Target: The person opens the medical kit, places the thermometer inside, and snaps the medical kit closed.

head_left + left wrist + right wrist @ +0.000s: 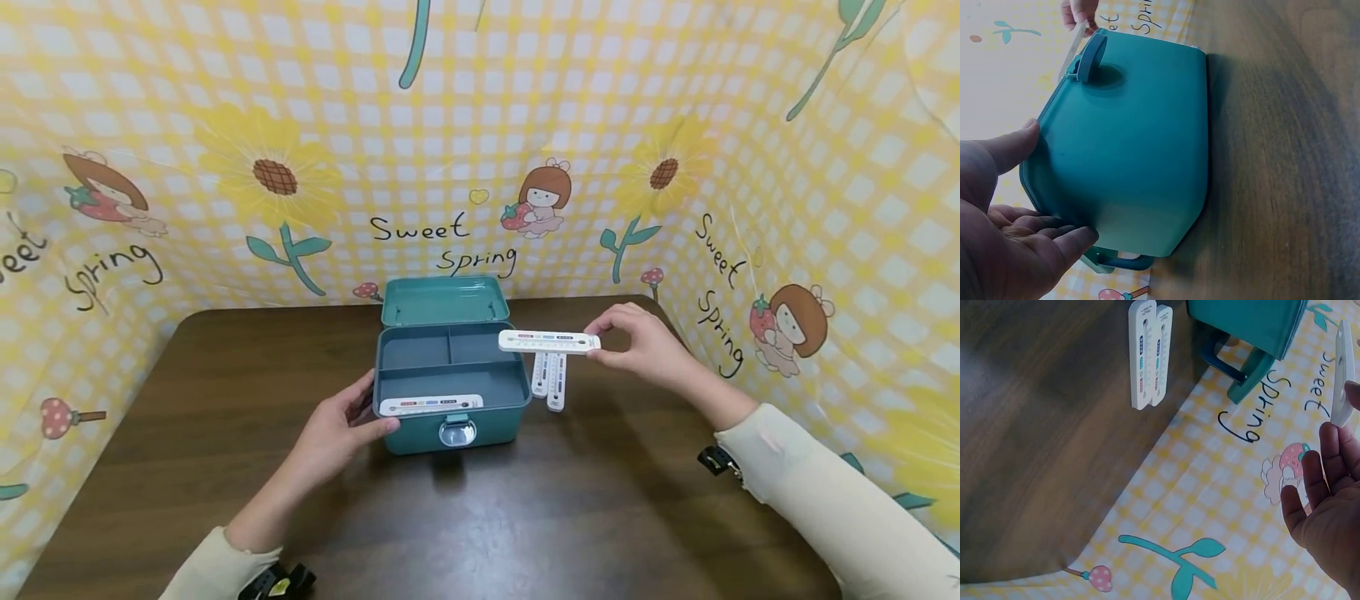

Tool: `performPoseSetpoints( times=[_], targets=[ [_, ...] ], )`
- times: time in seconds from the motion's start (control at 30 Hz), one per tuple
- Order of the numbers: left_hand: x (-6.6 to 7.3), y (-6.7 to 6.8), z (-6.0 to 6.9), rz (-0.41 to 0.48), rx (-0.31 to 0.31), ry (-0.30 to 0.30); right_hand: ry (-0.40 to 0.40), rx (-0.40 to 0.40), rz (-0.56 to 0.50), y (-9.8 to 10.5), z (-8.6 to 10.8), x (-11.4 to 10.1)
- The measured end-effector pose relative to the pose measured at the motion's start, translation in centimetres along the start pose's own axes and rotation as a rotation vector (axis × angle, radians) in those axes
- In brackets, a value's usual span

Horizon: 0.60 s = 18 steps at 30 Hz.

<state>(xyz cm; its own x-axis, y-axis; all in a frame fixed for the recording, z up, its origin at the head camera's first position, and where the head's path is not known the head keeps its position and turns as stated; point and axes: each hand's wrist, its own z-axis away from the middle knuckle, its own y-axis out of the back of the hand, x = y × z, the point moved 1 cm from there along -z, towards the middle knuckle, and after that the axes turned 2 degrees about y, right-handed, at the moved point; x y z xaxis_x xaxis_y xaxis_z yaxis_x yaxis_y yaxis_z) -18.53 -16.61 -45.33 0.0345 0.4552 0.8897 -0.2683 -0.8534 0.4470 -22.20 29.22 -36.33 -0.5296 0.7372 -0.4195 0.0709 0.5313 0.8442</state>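
Note:
A teal storage box [453, 433] stands with its lid [446, 302] raised at the back and a grey divided interior. My left hand [333, 433] holds the box's front left corner, the thumb at the front rim and the fingers along the side. One white thermometer [431, 405] lies in the front compartment. My right hand [637, 346] pinches another white thermometer [549, 342] by its right end, level above the box's right rim. Below it, two more thermometers [1142, 356] lie side by side on the table, partly overlapping.
The dark wooden table [225, 400] has a yellow checked cloth [450, 150] rising behind it and at both sides. A clear latch [457, 433] sits on the box's front. A handle [1219, 359] shows on the box in the right wrist view.

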Motion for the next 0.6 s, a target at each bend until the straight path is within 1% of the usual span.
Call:
performPoseSetpoints(
  times=[0.23, 0.33, 0.47, 0.6],
  targets=[
    [0.1, -0.2, 0.3, 0.003, 0.003, 0.001, 0.088, -0.082, -0.013, -0.5, -1.2, -1.1],
    [0.1, -0.2, 0.4, 0.007, 0.001, 0.000, 0.099, -0.120, -0.017, -0.9, -1.7, -1.5],
    [0.0, -0.1, 0.3, 0.001, 0.001, -0.004, 0.120, -0.164, 0.005, -1.4, -2.3, -1.9],
    [0.0, -0.1, 0.2, -0.007, 0.002, -0.009, 0.146, -0.187, 0.027, -1.9, -2.7, -2.3]
  ],
)
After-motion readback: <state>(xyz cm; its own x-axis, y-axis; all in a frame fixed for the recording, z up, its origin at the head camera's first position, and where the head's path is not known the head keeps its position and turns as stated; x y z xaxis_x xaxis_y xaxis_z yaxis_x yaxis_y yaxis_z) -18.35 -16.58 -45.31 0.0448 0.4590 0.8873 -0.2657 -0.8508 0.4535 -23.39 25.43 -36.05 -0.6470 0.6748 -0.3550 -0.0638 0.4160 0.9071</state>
